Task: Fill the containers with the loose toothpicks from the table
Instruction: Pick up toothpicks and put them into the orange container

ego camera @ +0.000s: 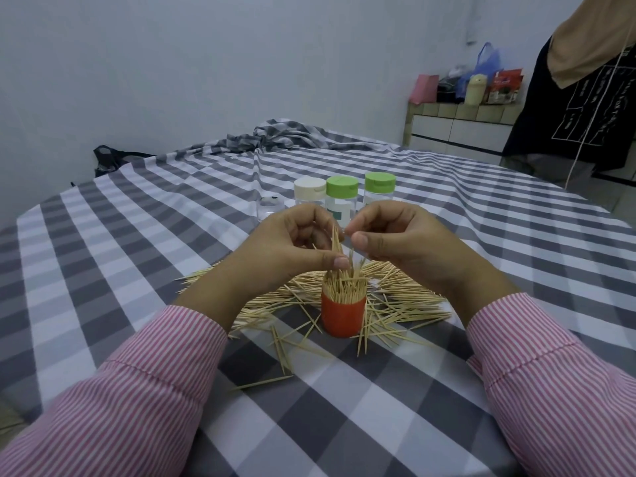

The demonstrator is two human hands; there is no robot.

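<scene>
A small red cylindrical plastic container (343, 315) stood packed with upright toothpicks. Above it, the left hand (292, 244) pinched a slim bundle of thin wooden toothpicks (336, 244); the right hand (395, 235) nipped one by its tip. Light, stiff and splintery, they seemed best gripped mid-length. More loose toothpicks (406, 297) ringed the container.
</scene>
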